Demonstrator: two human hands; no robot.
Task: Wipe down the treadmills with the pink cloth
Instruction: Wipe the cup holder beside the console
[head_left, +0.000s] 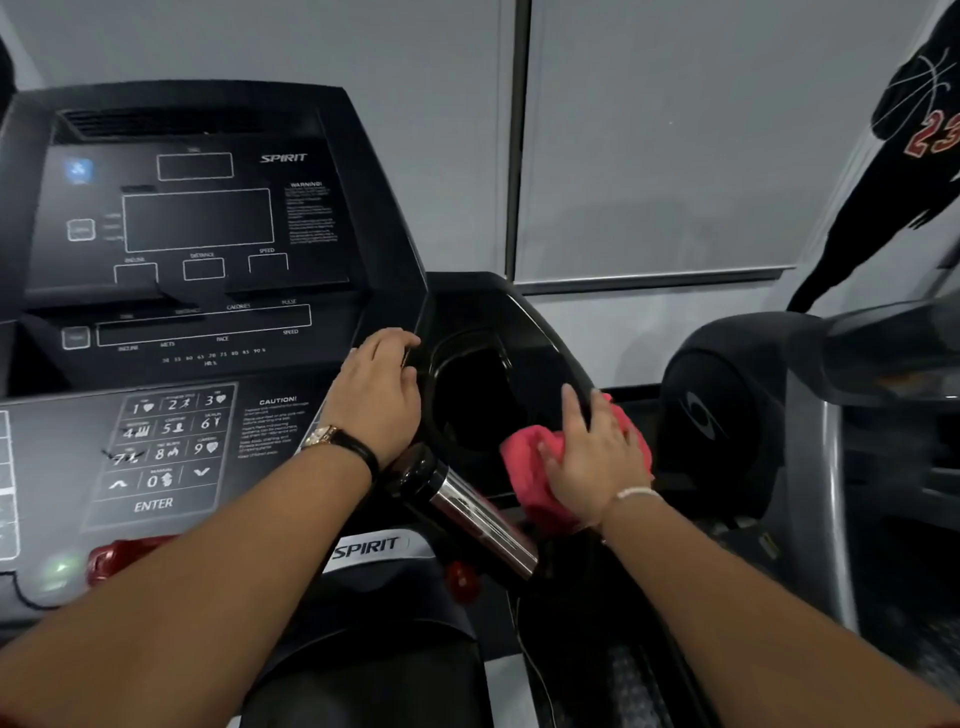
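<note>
Pink cloth (524, 467) is bunched on the right wing of the treadmill console (197, 218), at the rim of the cup holder (467, 395). The right grip (597, 457) lies flat on it, fingers spread and pressing, nothing clasped. The left grip (379, 384) rests on the console edge with fingers loosely bent, holding nothing. The chrome pulse handle (467, 509) is just below.

Risks, as judged: the wadded cloth may skip the holder's recess. The left grip sits beside the keypad (171, 441), and a green light (60, 569) glows — a stray press might wake the machine.
</note>
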